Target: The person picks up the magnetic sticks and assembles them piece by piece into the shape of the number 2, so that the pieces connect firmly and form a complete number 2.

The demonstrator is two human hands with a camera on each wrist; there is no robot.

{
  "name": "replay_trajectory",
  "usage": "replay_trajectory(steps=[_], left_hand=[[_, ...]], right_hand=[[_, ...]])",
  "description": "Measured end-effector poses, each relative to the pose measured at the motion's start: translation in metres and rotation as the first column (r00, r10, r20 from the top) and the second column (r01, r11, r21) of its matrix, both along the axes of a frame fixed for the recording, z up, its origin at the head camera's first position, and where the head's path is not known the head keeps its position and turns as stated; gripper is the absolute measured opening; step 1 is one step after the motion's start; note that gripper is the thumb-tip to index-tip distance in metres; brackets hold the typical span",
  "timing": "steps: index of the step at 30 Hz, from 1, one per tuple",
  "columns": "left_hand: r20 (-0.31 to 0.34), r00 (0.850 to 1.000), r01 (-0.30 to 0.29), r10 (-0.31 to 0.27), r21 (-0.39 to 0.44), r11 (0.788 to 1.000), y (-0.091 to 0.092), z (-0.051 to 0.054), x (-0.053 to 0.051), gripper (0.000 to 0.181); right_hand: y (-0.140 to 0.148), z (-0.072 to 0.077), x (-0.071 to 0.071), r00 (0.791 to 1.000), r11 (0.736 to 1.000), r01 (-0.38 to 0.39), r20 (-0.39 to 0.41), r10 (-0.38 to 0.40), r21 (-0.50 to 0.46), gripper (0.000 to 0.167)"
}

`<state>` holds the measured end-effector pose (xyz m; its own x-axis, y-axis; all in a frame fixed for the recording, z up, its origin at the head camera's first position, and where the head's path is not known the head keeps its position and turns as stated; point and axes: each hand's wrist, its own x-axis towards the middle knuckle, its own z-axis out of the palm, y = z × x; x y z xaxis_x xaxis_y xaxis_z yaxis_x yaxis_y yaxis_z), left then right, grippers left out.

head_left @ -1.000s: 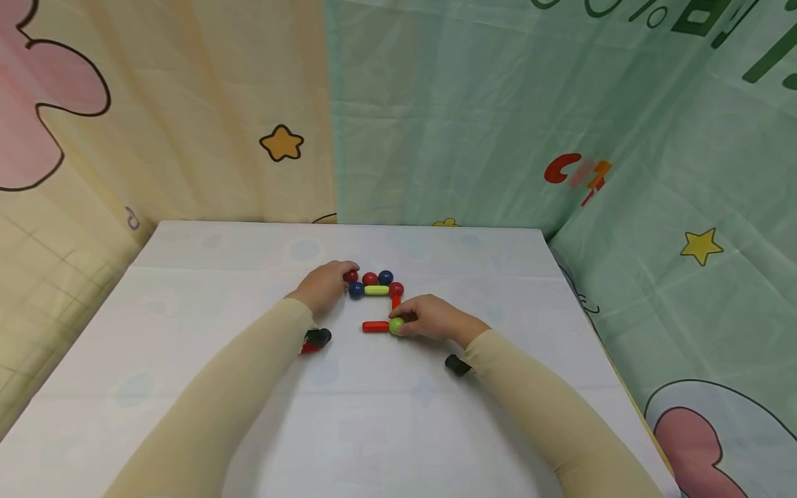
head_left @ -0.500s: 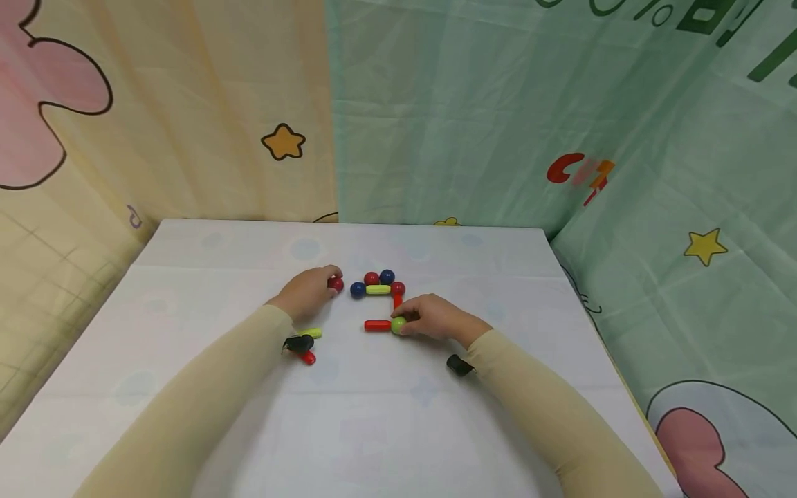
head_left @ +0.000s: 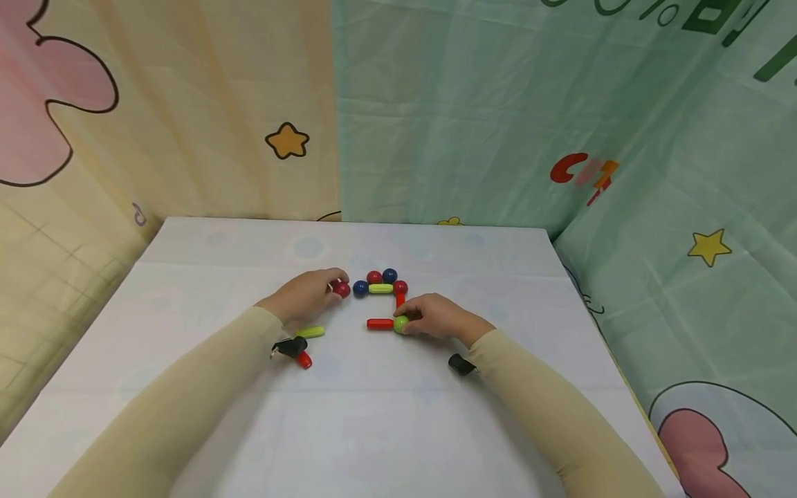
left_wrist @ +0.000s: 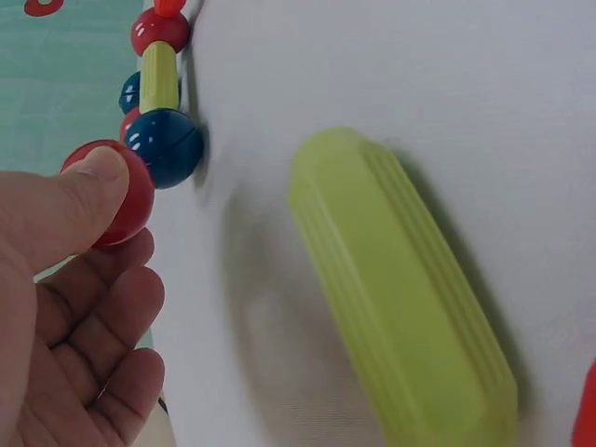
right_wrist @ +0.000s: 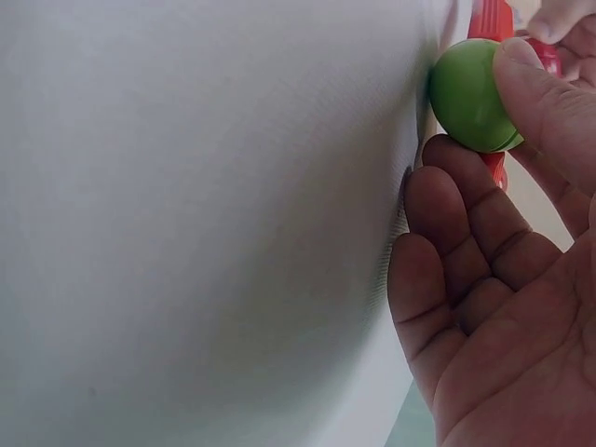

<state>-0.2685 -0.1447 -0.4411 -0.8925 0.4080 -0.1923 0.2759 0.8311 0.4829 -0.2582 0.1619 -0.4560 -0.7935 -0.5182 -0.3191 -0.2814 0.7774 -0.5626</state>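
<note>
My left hand (head_left: 306,296) pinches a red ball (left_wrist: 138,207) between thumb and fingers, just left of a blue ball (head_left: 360,288). In the head view a small gap separates the two balls. From the blue ball a yellow-green rod (head_left: 380,288) runs to another red ball (head_left: 400,287), and a red rod (head_left: 400,301) comes down from there to a green ball (right_wrist: 470,93). My right hand (head_left: 441,318) pinches this green ball by thumb and fingers. A second red rod (head_left: 379,324) points left from it.
Right behind the yellow-green rod are a red ball (head_left: 374,277) and a blue ball (head_left: 389,275). By my left wrist lie a loose yellow-green rod (left_wrist: 400,289) and a red rod (head_left: 304,360). All of it rests on a white-covered table (head_left: 373,429).
My left hand has drawn the red ball left and nearer to me, from behind the blue ball to beside it, uncovering the loose yellow-green rod. The right hand has stayed on the green ball.
</note>
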Motion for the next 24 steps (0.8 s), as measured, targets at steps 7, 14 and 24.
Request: replay_trajectory(steps=[7,14,24], left_hand=[[0.105,0.993,0.043,-0.043,0.007,0.999,0.005,0.013,0.011,0.037],[0.138,0.987,0.087,-0.085,-0.009,0.996,0.014,0.003,0.018,0.032],[0.047,0.988,0.150,-0.149,-0.019,0.988,0.028,-0.013,0.020,0.032]], right_hand=[[-0.001,-0.001,-0.001,1.000,1.000,-0.005,0.006,0.005,0.003,0.036],[0.001,-0.001,-0.003,1.000,1.000,-0.015,0.005,0.015,0.005,0.035],[0.003,-0.001,-0.002,1.000,1.000,-0.012,-0.002,0.012,-0.001,0.034]])
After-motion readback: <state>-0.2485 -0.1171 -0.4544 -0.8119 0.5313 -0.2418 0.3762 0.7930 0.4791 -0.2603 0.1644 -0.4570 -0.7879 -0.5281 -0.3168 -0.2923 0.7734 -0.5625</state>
